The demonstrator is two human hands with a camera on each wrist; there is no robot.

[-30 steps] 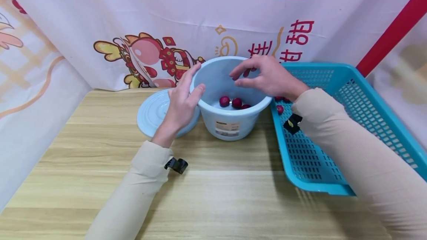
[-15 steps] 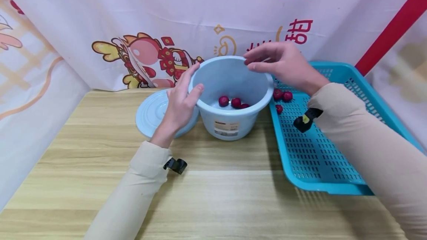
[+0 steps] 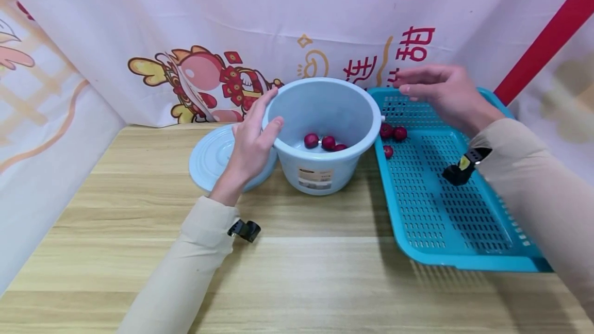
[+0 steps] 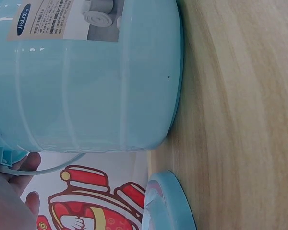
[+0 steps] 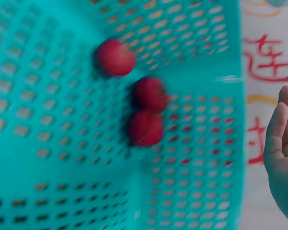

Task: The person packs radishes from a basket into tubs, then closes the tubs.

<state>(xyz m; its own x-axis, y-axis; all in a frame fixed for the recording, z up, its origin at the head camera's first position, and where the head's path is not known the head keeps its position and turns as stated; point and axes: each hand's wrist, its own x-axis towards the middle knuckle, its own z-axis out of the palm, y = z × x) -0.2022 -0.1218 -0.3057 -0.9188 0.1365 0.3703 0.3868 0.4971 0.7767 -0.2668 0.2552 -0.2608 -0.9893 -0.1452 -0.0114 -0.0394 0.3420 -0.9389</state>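
My left hand rests on the left rim of a light blue bucket. The thumb lies over the rim, and the fairly straight fingers run along the outside. In the left wrist view its fingertips show beside the bucket's handle. Three small round dark-red fruits are visible on the bucket's floor. My right hand hovers over the back of a turquoise basket, fingers extended, with nothing seen in it. Three more such red fruits lie in that basket's far left corner.
A round light blue lid lies on the wooden table, left of the bucket and partly under my left forearm. The basket stands just right of the bucket. A printed cloth hangs behind everything.
My right hand has moved from above the bucket's opening to the right, over the basket, its fingers straightening. My left hand and the bucket have stayed put.
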